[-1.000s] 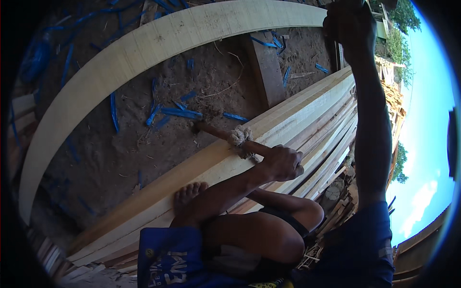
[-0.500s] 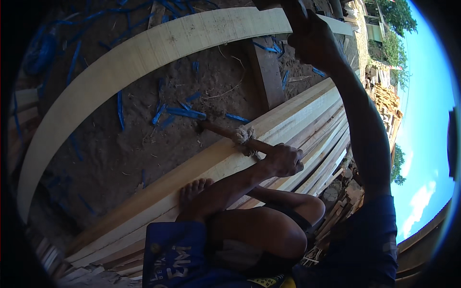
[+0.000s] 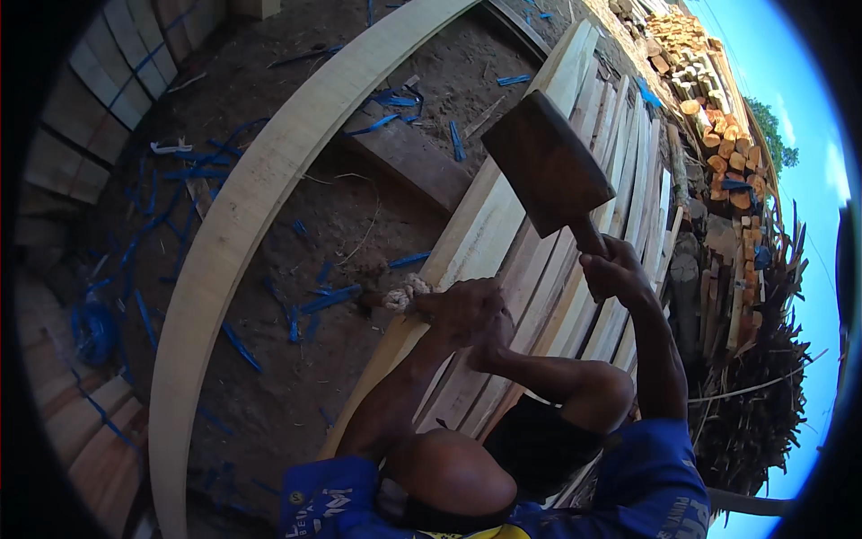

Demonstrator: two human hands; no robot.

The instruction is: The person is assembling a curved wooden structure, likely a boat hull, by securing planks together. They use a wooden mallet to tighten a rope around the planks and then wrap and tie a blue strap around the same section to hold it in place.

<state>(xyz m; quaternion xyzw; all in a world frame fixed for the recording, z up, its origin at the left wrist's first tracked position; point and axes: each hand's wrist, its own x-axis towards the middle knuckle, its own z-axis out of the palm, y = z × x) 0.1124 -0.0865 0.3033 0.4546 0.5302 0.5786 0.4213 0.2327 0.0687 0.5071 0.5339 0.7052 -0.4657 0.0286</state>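
My right hand (image 3: 614,269) grips the handle of a dark wooden mallet (image 3: 546,162). Its broad block head hangs over a row of long sawn planks (image 3: 530,278). Toward the left edge of that row, my left hand (image 3: 462,310) is wrapped round a short wooden stick (image 3: 366,302). A pale rope (image 3: 409,293) is knotted about the stick just beyond my fingers. The stick's outer end points left over the dirt. Mallet and stick are apart. My own bent legs rest over the planks, close to my left hand.
A long pale board (image 3: 235,220) curves through the view on the left. Blue plastic strips (image 3: 328,299) litter the dirt around a short brown board (image 3: 417,166). Stacked boards (image 3: 99,99) stand at far left; cut timber (image 3: 732,162) is piled at right.
The view has shifted. My right hand has brought the mallet from raised at the top edge down over the planks. My left hand stays on the stick, now closer to the rope knot.
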